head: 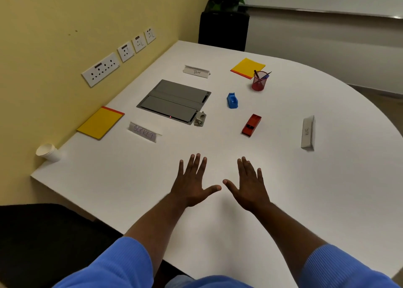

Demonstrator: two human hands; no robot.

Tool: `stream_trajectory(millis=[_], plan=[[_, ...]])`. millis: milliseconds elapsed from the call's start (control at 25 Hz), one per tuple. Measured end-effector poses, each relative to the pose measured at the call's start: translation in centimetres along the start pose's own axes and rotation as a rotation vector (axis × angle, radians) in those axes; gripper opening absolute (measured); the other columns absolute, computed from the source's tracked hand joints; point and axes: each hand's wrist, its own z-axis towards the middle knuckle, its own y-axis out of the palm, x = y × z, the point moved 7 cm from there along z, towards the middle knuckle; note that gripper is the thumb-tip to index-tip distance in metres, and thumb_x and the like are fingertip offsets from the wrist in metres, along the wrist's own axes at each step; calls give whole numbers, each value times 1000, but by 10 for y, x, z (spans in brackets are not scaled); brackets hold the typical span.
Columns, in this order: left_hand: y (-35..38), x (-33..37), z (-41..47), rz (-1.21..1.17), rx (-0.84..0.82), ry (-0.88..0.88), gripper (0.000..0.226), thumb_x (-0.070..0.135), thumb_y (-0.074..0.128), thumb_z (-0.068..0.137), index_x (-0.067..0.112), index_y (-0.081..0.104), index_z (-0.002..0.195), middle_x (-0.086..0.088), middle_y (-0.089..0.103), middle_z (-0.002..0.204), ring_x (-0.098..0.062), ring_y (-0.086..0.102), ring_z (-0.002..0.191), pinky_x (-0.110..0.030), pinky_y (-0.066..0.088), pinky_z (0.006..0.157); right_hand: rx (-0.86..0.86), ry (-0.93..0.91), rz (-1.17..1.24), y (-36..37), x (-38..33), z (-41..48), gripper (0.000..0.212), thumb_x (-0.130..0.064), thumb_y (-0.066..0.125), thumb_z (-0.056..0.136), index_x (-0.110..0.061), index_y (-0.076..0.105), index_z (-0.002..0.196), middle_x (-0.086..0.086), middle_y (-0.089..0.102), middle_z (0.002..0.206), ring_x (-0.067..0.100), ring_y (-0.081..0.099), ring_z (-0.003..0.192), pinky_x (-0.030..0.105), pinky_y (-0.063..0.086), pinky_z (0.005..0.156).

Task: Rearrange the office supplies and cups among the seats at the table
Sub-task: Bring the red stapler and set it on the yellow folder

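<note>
A stack of white paper cups [48, 152] lies on its side at the far-left edge of the white table [305, 189], mouth toward the yellow wall [43, 47]. Just right of it a yellow notepad [100, 123] lies flat, red binding at its far end, long axis running away from the viewer. A name card reading "SOCKET" [144, 132] stands between the pad and the grey cable hatch [174, 101], which has a small plug adapter [200, 119] at its near-right corner. A second name card [197, 71] stands beyond the hatch. The left hand [192, 186] and right hand [250, 188] rest near the front edge, palms down, fingers spread wide, holding nothing, thumbs nearly meeting. Right of centre, a blue stapler [232, 100] lies with its long axis roughly front to back; a red stapler [251, 125] lies diagonally, its far end angled right. Behind them sit a second yellow notepad [248, 68] and, just beside it, a red mesh pen cup [259, 81] holding pens. A third name card [308, 132] stands at the right, long axis front to back. Sockets [101, 69] line the wall; a potted plant [224, 17] fills the corner.
</note>
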Motion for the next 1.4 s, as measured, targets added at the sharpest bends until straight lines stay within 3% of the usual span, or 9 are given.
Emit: stream_trajectory(millis=[440, 1040, 1280, 1400], plan=[[32, -49, 117, -20, -103, 107, 112, 96, 12, 79, 26, -19, 160, 0, -27, 167, -16, -33, 151, -54, -16, 123, 60, 233, 46, 20, 34, 84, 97, -85, 16, 90, -26, -12, 161, -7, -13, 169, 10, -13, 155, 44, -9, 126], [110, 22, 328, -124, -172, 146, 118, 101, 13, 72, 27, -29, 154, 1, -27, 167, -16, -30, 152, -50, -18, 123, 89, 367, 143, 55, 184, 228, 106, -89, 15, 84, -21, -7, 162, -4, -4, 171, 12, -6, 156, 41, -8, 126], [126, 54, 399, -128, -70, 107, 113, 88, 30, 84, 14, 0, 163, -8, -7, 172, -22, -14, 157, -55, -10, 125, 207, 360, 192, 53, 209, 281, 82, -65, 25, 99, -16, 9, 163, 1, 10, 170, 13, 6, 156, 35, -5, 126], [115, 68, 418, -181, 83, 70, 95, 80, 42, 87, 18, 31, 159, -8, 18, 170, -23, 1, 159, -57, -7, 125, 238, 354, 209, 52, 214, 288, 72, -51, 27, 102, -14, 15, 162, 5, 16, 169, 14, 9, 156, 33, -5, 126]])
